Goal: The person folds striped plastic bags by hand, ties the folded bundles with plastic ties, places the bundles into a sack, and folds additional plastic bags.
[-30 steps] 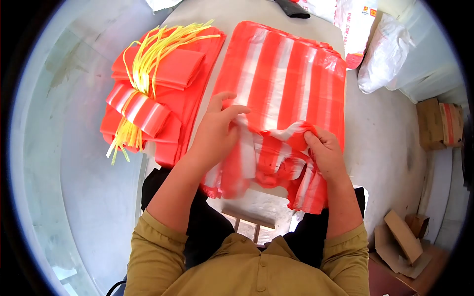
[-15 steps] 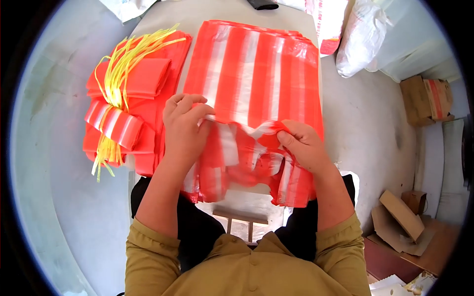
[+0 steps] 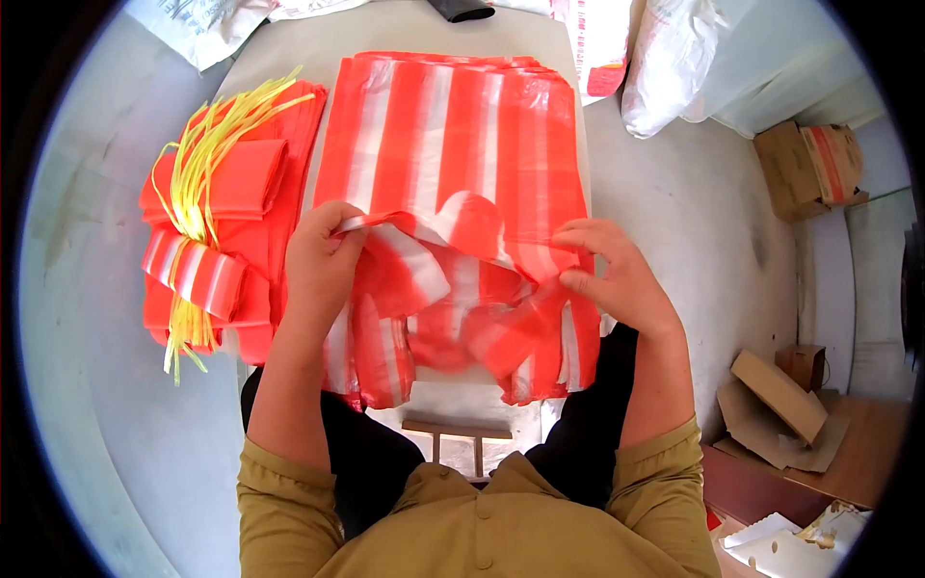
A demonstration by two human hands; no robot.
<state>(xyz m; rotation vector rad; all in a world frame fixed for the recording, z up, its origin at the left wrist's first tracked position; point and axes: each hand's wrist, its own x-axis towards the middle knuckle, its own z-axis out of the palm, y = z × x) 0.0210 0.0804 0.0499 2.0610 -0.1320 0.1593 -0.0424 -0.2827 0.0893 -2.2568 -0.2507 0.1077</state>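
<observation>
A stack of red-and-white striped plastic bags (image 3: 462, 135) lies on the table before me. My left hand (image 3: 326, 252) pinches the lifted edge of the top striped bag (image 3: 400, 265) at its left end. At the right end of that edge, my right hand (image 3: 617, 275) has its thumb and fingers apart, close against the plastic. The bag's loose lower part hangs crumpled and blurred over the near table edge. To the left lie folded red bags (image 3: 231, 178) with a bundle of yellow ties (image 3: 198, 193) and a small striped roll (image 3: 196, 275) on top.
The grey table (image 3: 308, 43) bears a black object (image 3: 461, 10) at its far edge. White sacks (image 3: 672, 63) stand beyond its right side. Cardboard boxes (image 3: 807, 169) sit at the right, with an opened carton (image 3: 776, 409) lower down. A wooden stool (image 3: 457, 431) shows below.
The view has shifted, so the table items sit further left. My left hand has closed on the bag's edge, my right fingers have spread from their pinch, and the bag's edge is stretched wider.
</observation>
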